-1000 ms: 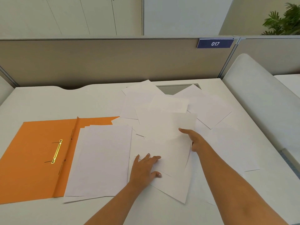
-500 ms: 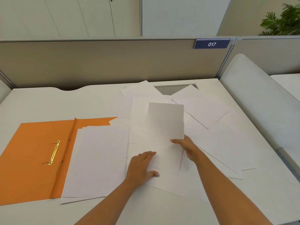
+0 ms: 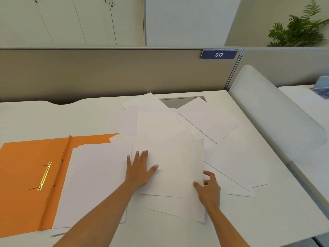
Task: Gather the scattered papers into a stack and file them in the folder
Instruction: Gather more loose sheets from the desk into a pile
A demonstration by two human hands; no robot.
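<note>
L hand lies flat on the top sheet, fingers straight & spread, pressing near its left edge; that grip holds nothing. R hand is at the sheet's right edge, low down: thumb on top of the paper, fingers curled just past the edge, so the grip pinches that sheet. Top sheet sits approx. mid-table, over a loose fan of other papers spreading back & to the right, overlapping at odd angles. Far sheets partly cover a grey panel set in the table. Just left of the L hand, a fairly neat stack rests on the right half of an orange folder, spread flat w/ its gold fastener bare on the left half. Behind: beige partition w/ blue sign "017", plant top right.
</note>
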